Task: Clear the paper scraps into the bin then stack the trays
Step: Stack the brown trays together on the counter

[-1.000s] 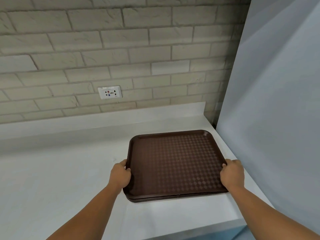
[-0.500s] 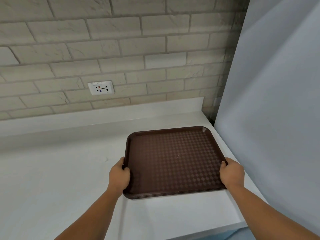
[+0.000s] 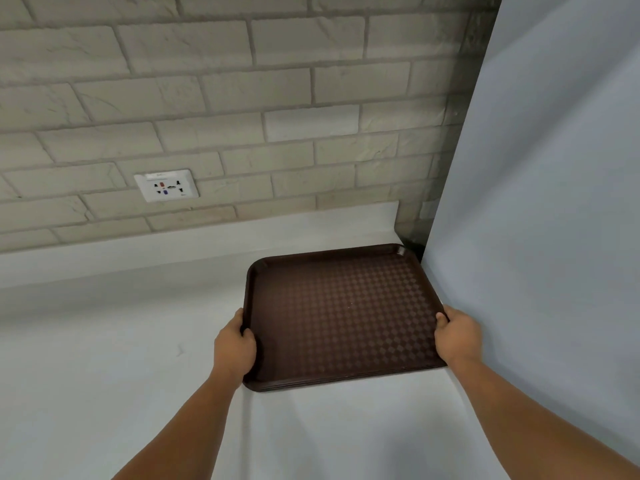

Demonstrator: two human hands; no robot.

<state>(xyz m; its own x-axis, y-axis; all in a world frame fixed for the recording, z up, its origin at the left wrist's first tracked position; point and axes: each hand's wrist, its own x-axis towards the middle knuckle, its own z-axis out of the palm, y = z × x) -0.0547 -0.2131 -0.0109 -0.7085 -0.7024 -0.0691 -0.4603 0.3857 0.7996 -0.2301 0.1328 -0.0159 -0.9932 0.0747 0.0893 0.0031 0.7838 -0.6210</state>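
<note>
Trays (image 3: 346, 317), head view: a nested brown stack lies flat on the table (image 3: 104, 358), in the corner beside the grey panel (image 3: 536, 237). Left hand (image 3: 233, 351) and right hand (image 3: 457, 337) grip opposite side rims, probably to keep the stack square.

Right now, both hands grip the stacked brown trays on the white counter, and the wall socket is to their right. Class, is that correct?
No. The head view shows the socket left of the trays, not right. The left hand and right hand do grip them on the counter.
</note>
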